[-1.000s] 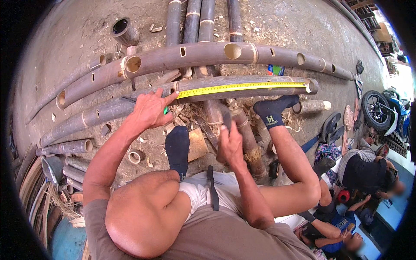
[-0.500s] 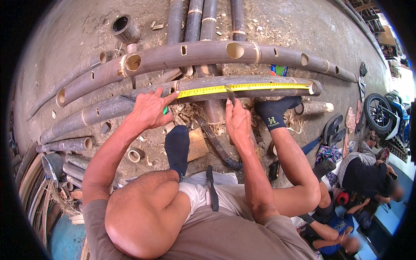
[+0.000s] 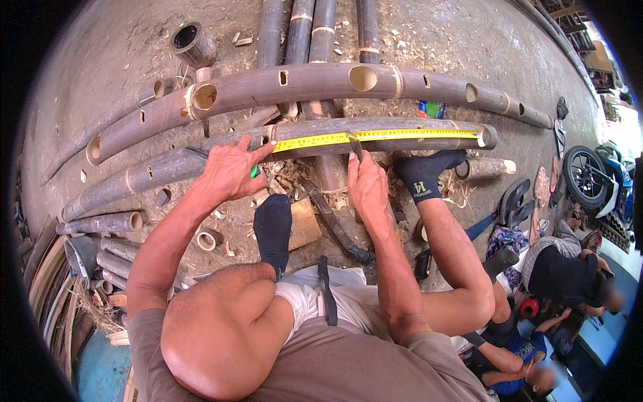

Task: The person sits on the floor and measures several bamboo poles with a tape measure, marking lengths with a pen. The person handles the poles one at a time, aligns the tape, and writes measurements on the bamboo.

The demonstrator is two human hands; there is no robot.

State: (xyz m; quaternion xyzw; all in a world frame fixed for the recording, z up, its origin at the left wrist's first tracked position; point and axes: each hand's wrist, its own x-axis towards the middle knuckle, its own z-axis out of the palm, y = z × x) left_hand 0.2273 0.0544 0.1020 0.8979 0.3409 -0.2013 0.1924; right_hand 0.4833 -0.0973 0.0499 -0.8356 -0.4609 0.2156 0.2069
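Observation:
A yellow tape measure (image 3: 402,134) is stretched along a dark bamboo pole (image 3: 174,166) that lies crosswise before me. Its far end sits near the pole's open right end. My left hand (image 3: 231,167) is closed around the tape's green case, mostly hidden by the fingers, and its index finger points onto the tape beside a small cut slot. In my right hand (image 3: 368,187) is a knife (image 3: 356,146) with a dark curved blade. The blade's tip rests at the tape, about midway along the stretched length.
A longer bamboo pole (image 3: 248,89) with cut holes lies beyond, over several lengthwise poles (image 3: 321,33). Wood chips litter the ground. My socked feet (image 3: 273,224) flank the work. Bamboo offcuts (image 3: 107,223) lie left; sandals (image 3: 516,197), a motorcycle (image 3: 589,174) and seated people are at right.

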